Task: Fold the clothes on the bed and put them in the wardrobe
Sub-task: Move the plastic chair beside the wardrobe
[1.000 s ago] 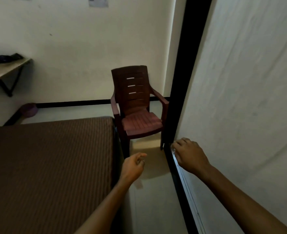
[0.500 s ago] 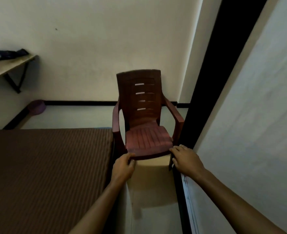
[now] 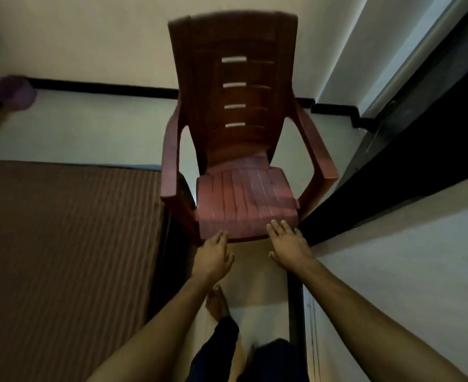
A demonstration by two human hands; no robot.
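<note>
**Both hands at the front edge of the chair seat**

Right then, you stood in the narrow aisle with both arms stretched forward and down. Your left hand (image 3: 213, 257) reached the front left corner of the seat of the dark red moulded plastic armchair (image 3: 244, 150), fingers extended and close together, their tips at the seat's front lip; whether they actually pressed on it could not be told. Your right hand (image 3: 288, 246) lay flat with fingers straight and slightly spread, fingertips over the front right edge of the same seat. Neither hand gripped anything.

That armchair faced you, its slatted back against the pale wall (image 3: 89, 37), with a black skirting strip (image 3: 103, 88) running along the wall's foot. Its left armrest stood just beside the corner of the bed with the brown ribbed cover (image 3: 62, 244), which filled the lower left of the view. No clothes showed on the part of the bed you could see.

On your right rose the pale flat panel with a black edge (image 3: 406, 271), apparently the wardrobe side or door, though you could not tell which. A rounded purple object (image 3: 18, 92) sat on the floor in the far left corner, blurred. Below your arms, one bare foot (image 3: 216, 301) and dark trouser legs (image 3: 216, 351) showed on the light floor (image 3: 97, 128).
</note>
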